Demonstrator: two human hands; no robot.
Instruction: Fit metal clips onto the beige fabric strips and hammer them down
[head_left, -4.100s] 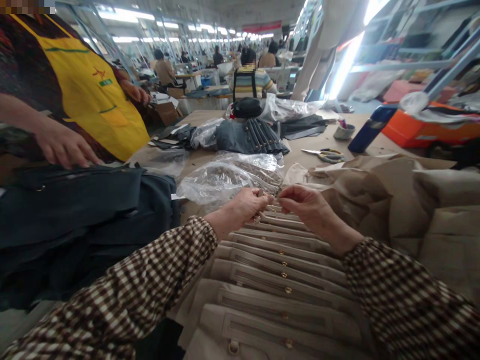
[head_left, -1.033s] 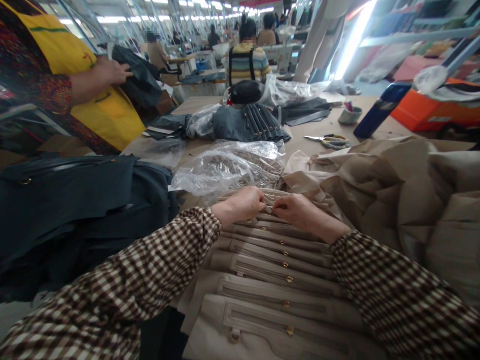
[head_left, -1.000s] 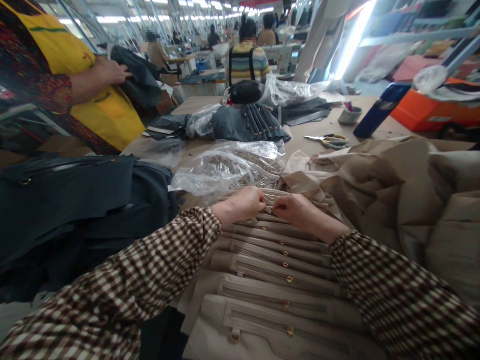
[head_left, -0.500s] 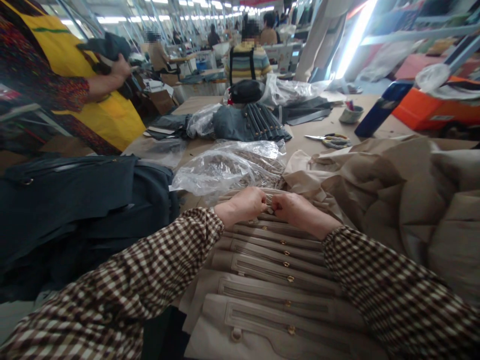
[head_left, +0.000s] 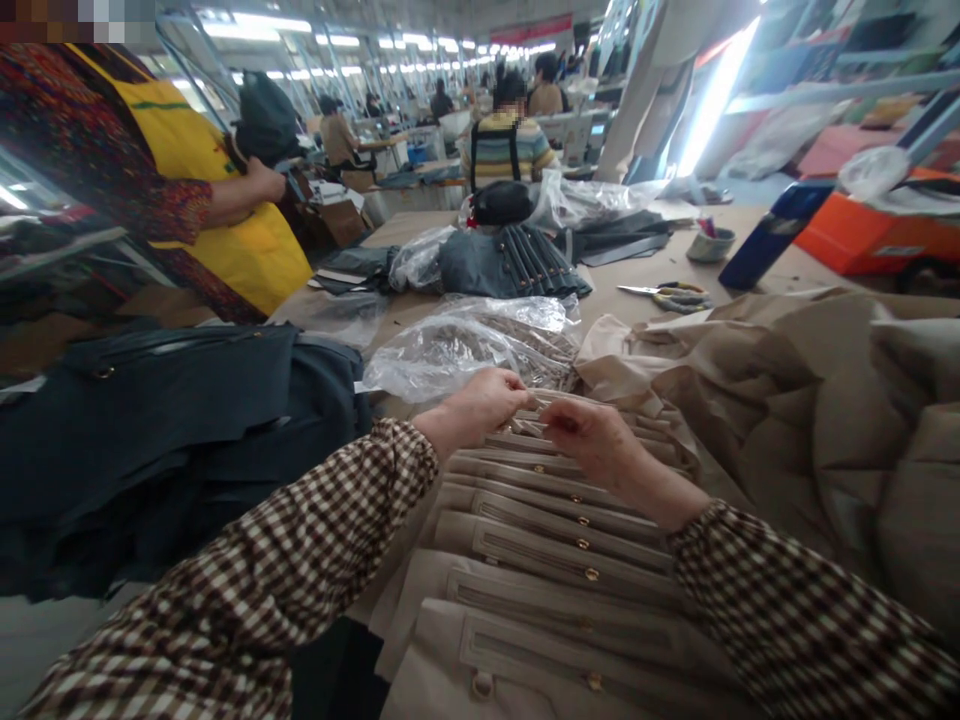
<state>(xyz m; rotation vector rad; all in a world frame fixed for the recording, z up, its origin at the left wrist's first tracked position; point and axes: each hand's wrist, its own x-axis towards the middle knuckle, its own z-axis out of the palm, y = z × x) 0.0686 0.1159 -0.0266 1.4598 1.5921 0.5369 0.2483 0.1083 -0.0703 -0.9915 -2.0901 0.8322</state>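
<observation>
A fanned stack of beige garment pieces with small brass buttons [head_left: 555, 560] runs from the bottom edge up to my hands. My left hand [head_left: 480, 402] and my right hand [head_left: 592, 445] are both pinched closed over the far end of the stack, fingertips almost meeting on a thin beige strap [head_left: 534, 413]. Just beyond my hands lies a clear plastic bag [head_left: 457, 350] holding more small beige parts. Checked sleeves cover both my forearms.
Dark blue garments [head_left: 172, 430] are piled at the left, crumpled beige fabric [head_left: 810, 400] at the right. Farther back lie fanned dark pieces [head_left: 517, 262], scissors [head_left: 664, 293], a small cup [head_left: 709, 243]. A person in a yellow apron [head_left: 217, 200] stands at left holding dark cloth.
My hands have lifted slightly off the stack and drawn a little apart, still pinching the strap. The person in the yellow apron has raised the dark cloth higher.
</observation>
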